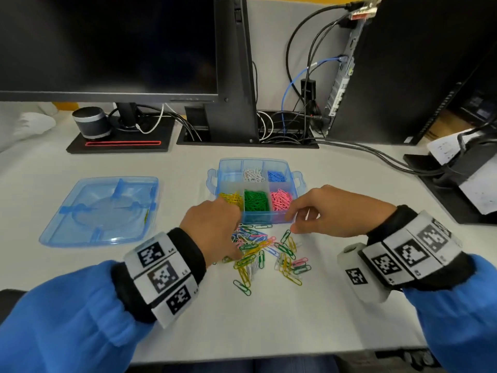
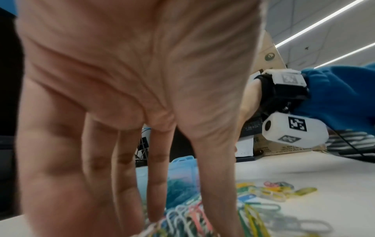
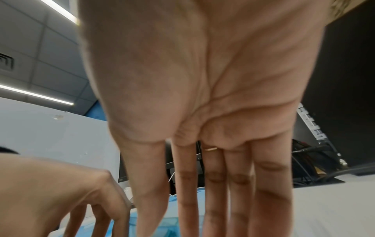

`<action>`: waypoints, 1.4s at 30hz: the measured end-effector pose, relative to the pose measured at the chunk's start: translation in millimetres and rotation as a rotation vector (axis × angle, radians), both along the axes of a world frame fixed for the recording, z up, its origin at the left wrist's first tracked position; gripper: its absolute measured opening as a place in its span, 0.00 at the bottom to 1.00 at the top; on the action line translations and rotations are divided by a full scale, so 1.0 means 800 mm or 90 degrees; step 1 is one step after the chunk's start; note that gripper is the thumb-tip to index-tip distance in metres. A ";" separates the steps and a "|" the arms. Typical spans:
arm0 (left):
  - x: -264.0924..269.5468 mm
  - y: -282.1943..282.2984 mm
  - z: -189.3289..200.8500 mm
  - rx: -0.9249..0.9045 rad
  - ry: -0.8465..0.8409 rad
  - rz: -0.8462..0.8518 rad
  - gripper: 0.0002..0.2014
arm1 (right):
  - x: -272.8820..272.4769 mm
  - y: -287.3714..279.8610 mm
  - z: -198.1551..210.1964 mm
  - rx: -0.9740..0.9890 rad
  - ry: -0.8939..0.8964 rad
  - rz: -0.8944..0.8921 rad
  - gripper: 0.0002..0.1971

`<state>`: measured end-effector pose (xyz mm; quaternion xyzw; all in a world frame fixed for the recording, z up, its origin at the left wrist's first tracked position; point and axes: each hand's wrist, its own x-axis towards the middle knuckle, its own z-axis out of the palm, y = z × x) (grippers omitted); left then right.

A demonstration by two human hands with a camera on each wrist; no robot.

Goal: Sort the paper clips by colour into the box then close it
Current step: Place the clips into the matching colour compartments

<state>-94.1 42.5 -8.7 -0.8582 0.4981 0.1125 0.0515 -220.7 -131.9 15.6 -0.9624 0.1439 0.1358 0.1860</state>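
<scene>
A clear blue box (image 1: pixel 258 218) stands open at mid-table; its compartments hold white (image 1: pixel 252 175), blue (image 1: pixel 277 176), yellow (image 1: pixel 231 197), green (image 1: pixel 256 200) and pink clips (image 1: pixel 281 200). A mixed pile of paper clips (image 1: pixel 266 254) (image 2: pixel 202 216) lies just in front of it. My left hand (image 1: pixel 212 224) (image 2: pixel 121 80) reaches down with straight fingers, their tips touching the pile's left side. My right hand (image 1: pixel 322 211) (image 3: pixel 202 80) hovers at the box's front right corner, fingers extended and holding nothing, its thumb tip beside a green clip (image 1: pixel 286 236).
The box's blue lid (image 1: pixel 102 208) lies upside down to the left. Behind are a monitor (image 1: pixel 107 44), a small speaker (image 1: pixel 91 122), a computer tower (image 1: pixel 403 63) and cables (image 1: pixel 376 154). A black device with paper (image 1: pixel 462 179) sits at the right edge.
</scene>
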 end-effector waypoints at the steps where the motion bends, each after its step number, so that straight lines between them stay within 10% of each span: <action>1: 0.001 -0.001 -0.002 -0.017 0.006 0.005 0.20 | 0.000 0.000 0.001 0.000 0.004 0.000 0.12; 8: 0.014 -0.003 -0.012 -0.104 0.083 0.020 0.06 | 0.003 0.011 -0.007 0.048 -0.097 -0.001 0.08; 21: 0.031 -0.002 0.030 -0.293 0.298 0.016 0.05 | 0.012 0.073 -0.039 0.848 -0.176 -0.492 0.24; 27: 0.017 -0.006 0.028 -0.305 0.474 -0.005 0.05 | 0.016 0.096 -0.055 1.328 -0.222 -0.542 0.32; 42: 0.019 -0.012 0.002 -0.354 0.589 0.041 0.07 | 0.014 0.087 -0.069 1.439 -0.263 -0.482 0.38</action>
